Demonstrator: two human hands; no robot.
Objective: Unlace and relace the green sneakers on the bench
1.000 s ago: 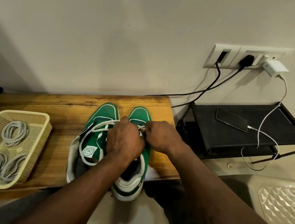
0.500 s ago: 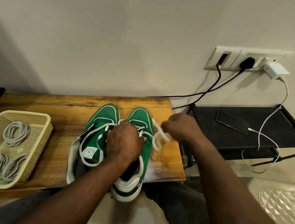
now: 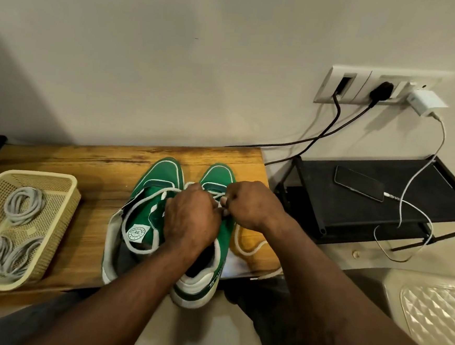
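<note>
- Now two green fabric sneakers with white trim stand side by side on the brown wooden surface (image 3: pixel 97 189), close to its right edge. Their toes point to the far edge, and their heels hang over the near edge.
- The left green sneaker (image 3: pixel 163 175) is open, and a loose white lace loop (image 3: pixel 138 249) lies across its tongue.
- The left hand (image 3: pixel 190 218) rests on the lacing area of the right green sneaker (image 3: pixel 218 174) with curled fingers. Its grip is hidden under the back of the hand, so I cannot tell what it holds.
- The right hand (image 3: pixel 251 204) is just beside the left one, above the same sneaker. Its grip is narrow: the fingertips pinch the white flat lace (image 3: pixel 250 251) close to the eyelets.
- The free part of this lace lies in a curve on the surface near the near right corner, and it reaches the near edge.
- Near the left edge stands a cream perforated plastic basket (image 3: pixel 29 181) with coiled grey cables (image 3: pixel 25 205) inside.
- Beside the right edge, apart from the surface, there is a black metal shelf (image 3: pixel 381 211). A dark flat phone (image 3: pixel 358 186) lies on it.
- A thin white cable (image 3: pixel 410 186) goes from the phone up to a white charger block (image 3: pixel 428 102) in the white wall socket plate (image 3: pixel 364 85).
</note>
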